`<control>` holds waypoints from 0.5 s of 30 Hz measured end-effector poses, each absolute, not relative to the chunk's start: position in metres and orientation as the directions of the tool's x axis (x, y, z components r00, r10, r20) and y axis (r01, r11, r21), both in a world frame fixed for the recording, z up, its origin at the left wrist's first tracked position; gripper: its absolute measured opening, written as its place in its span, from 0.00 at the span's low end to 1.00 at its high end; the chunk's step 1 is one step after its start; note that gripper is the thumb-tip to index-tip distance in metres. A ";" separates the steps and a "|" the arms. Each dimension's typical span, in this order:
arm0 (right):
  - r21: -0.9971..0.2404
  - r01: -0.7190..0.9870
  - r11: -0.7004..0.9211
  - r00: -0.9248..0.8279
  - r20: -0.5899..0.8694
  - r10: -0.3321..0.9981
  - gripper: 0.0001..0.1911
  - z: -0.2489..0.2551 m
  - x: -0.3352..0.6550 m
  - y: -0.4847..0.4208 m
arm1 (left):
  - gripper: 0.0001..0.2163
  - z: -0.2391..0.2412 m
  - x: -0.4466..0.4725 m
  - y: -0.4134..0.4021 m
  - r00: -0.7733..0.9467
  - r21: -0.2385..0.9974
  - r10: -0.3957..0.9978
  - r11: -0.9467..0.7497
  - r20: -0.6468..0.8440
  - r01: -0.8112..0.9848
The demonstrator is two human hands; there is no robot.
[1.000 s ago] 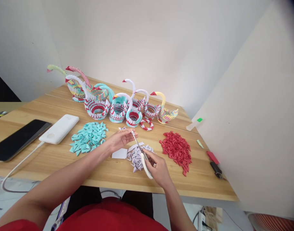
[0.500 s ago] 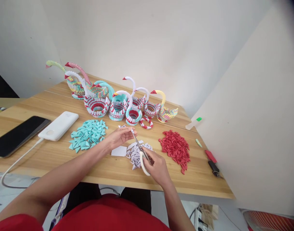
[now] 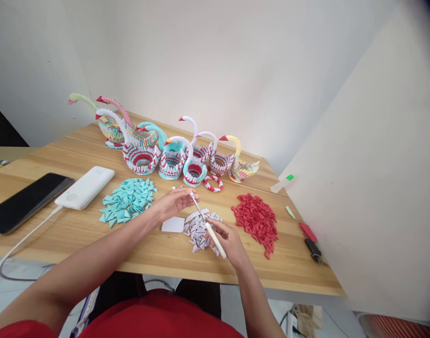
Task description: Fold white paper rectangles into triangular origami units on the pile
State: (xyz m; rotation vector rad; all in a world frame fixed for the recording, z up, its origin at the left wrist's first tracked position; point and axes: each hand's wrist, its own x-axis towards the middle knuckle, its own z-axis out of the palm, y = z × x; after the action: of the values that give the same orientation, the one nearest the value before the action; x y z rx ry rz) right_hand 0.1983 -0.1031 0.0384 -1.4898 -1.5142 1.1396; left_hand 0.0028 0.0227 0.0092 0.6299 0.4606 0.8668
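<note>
My right hand [image 3: 229, 239] grips white-handled scissors [image 3: 208, 226] above a heap of white folded paper triangles [image 3: 198, 231]. The blades point up and left to my left hand [image 3: 175, 203]. That hand is pinched on a small white paper piece [image 3: 191, 191] right at the blade tips. A flat white paper slip [image 3: 174, 224] lies on the wooden table [image 3: 95, 234] just under my left hand.
A turquoise triangle pile [image 3: 128, 199] lies to the left, a red pile [image 3: 256, 218] to the right. Several modular paper swans [image 3: 172, 157] and a red-white ring [image 3: 213, 182] stand behind. A power bank [image 3: 85, 187] and phone [image 3: 24, 202] lie far left, a red-black tool [image 3: 311, 239] far right.
The scissors have closed and my right hand has shifted slightly on the handles. My left hand stays pinched at the blade tips.
</note>
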 end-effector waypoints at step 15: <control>-0.779 0.615 0.126 -0.053 0.119 0.991 0.19 0.038 0.194 -0.106 | 0.11 0.018 0.005 0.016 0.564 0.732 0.818 0.454 -0.115 -0.508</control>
State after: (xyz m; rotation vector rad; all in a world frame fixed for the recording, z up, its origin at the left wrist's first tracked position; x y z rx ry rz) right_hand 0.1937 -0.1064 0.0381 -1.5612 -1.7456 0.7263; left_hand 0.0048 0.0163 0.0178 0.7056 0.4969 0.8609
